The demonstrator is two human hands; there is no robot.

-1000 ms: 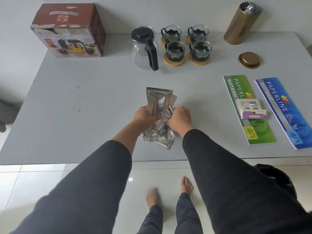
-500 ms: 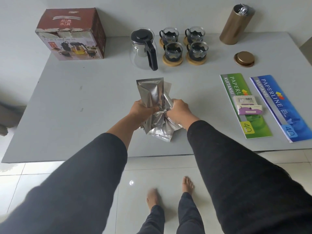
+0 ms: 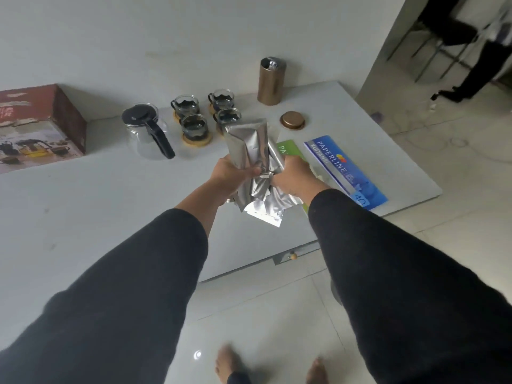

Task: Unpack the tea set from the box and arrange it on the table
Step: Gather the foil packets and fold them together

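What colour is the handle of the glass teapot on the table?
Black, matching its lid; the teapot handle shows clearly in the head view.

- One view only, from a wide-angle camera worn on the person's head, looking forward and steeply down.
- It stands close over the near edge of the bench (image 3: 83, 206), so both sleeved forearms fill the lower frame and bare feet show on the floor tiles (image 3: 277, 314) below.
- The frame is tilted: the bench runs slantwise, its far edge against the wall (image 3: 166, 37).
- The upper right corner looks past the bench into an adjoining space.
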